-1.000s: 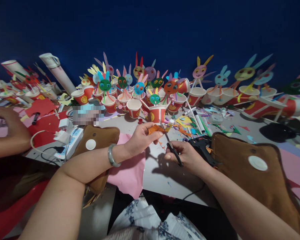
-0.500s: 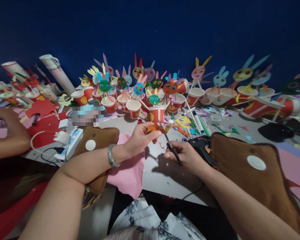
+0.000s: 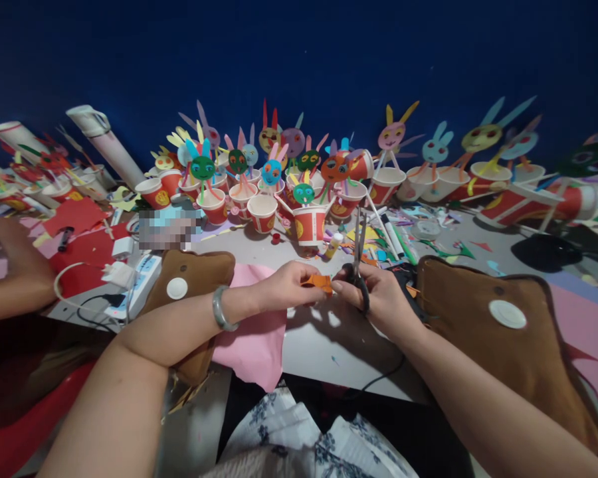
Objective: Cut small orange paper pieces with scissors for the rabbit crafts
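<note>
Between the fingers of my left hand [image 3: 293, 284] is a small folded piece of orange paper [image 3: 319, 283]. Black-handled scissors [image 3: 361, 262] are in my right hand [image 3: 379, 299], blades pointing up and away from the paper. The right thumb and fingertips come close to the paper's right edge; whether they touch it I cannot tell. Just beyond my hands stands a red and white paper cup [image 3: 309, 227] with a green paper rabbit face [image 3: 303, 193] on it. A glue stick [image 3: 333, 245] is upright beside that cup. Pink paper [image 3: 259, 332] lies under my left wrist.
Several cups with paper rabbit faces line the back by the blue wall [image 3: 299, 53]. Brown padded bags [image 3: 478, 318] lie on both sides. A power strip [image 3: 142, 285] with cables is at left, near another person's arm [image 3: 20, 272]. Paper scraps and markers [image 3: 391, 236] litter the right.
The scissors have swung away from the orange paper and now point upward. My right hand has turned, its thumb nearer the paper. My left hand has lowered slightly, with the paper turned level.
</note>
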